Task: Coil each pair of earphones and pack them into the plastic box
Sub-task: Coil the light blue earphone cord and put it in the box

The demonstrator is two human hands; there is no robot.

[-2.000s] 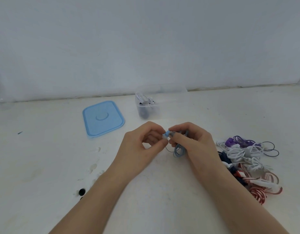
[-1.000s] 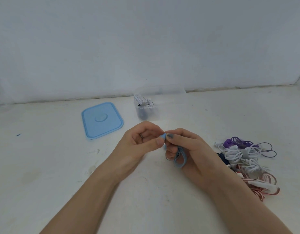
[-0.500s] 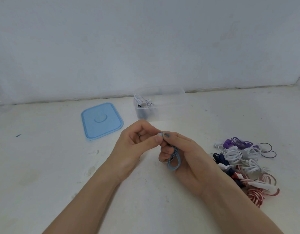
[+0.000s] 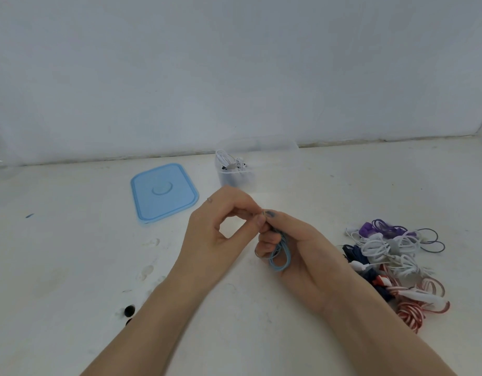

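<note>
Light blue earphones (image 4: 280, 256) coiled into small loops, gripped in right hand (image 4: 296, 251) above the bench (image 4: 71, 267). Left hand (image 4: 220, 229) pinching what's probably the cable end, hard to see. Clear plastic box (image 4: 235, 175) back near the wall, blue lid (image 4: 164, 192) beside it. Scuffed white bench, plain pale wall (image 4: 234, 63).

On the table (image 4: 71, 267), the lid (image 4: 164, 191) lies left of the plastic box (image 4: 234, 175) near the wall (image 4: 234, 77) behind, both hands (image 4: 220, 234) meet before the box, and the earphone pile (image 4: 394, 264) lies right.
</note>
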